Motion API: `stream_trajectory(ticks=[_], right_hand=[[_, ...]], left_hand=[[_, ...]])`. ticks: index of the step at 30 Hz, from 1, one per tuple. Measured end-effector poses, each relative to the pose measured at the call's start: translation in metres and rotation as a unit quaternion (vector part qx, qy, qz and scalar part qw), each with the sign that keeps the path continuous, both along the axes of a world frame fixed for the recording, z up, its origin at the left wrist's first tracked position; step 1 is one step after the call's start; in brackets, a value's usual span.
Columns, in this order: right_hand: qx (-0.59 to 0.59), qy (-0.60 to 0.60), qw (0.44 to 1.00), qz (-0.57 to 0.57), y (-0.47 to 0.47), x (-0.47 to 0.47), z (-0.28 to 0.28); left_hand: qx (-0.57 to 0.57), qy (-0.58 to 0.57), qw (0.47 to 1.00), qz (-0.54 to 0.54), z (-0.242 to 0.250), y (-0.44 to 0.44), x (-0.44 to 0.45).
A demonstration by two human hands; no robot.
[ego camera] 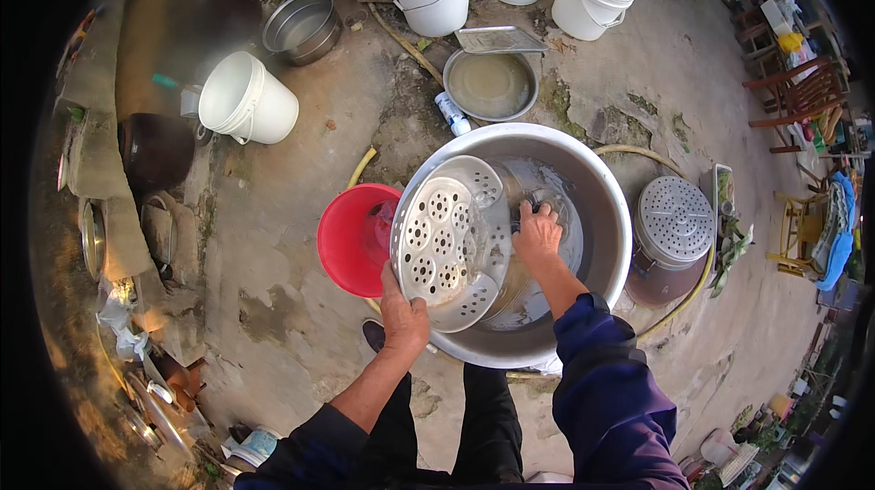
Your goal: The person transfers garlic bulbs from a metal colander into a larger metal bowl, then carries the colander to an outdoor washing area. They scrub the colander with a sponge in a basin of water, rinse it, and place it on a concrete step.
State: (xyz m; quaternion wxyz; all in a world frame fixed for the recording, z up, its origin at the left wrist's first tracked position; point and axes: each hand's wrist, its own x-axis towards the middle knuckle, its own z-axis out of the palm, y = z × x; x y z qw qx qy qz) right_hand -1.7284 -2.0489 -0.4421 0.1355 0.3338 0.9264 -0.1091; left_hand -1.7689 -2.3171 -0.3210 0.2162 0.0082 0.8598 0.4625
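In front of me stands a large round metal basin (608, 216) with water in it. My left hand (405, 312) grips the near left edge of a perforated metal steamer tray (437, 244), which is tilted against the basin's left side with its right part in the water. My right hand (539, 233) is over the water inside the basin, just right of the tray, fingers pointing away from me and bent over something dark. What the fingers touch is too small and blurred to name. A red plastic bucket (342, 244) stands left of the basin.
Several white plastic buckets (431, 1) stand beyond, another (260, 100) at left. A shallow metal pan (492, 83) of cloudy water and a bottle (452, 114) lie behind the basin. A perforated metal pot (675, 220) rests on a dark jar at right, near a yellow hose (697, 292).
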Motion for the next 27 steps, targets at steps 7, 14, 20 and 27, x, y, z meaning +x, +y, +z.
stream_trajectory(ticks=[7,14,20,27], right_hand=[[-0.014,0.057,0.990,-0.130,0.040,0.008,-0.006],[-0.008,0.191,0.978,-0.087,0.008,0.053,0.046],[-0.163,0.043,0.984,-0.052,-0.073,0.066,0.053],[-0.186,0.047,0.981,0.030,-0.070,0.078,0.019]], left_hand=[[0.056,-0.183,0.976,0.102,-0.048,0.015,0.020],[0.110,-0.307,0.924,0.199,-0.065,0.038,0.032],[0.204,-0.354,0.886,0.218,-0.067,0.056,0.040],[0.228,-0.409,0.862,0.194,-0.060,0.059,0.050]])
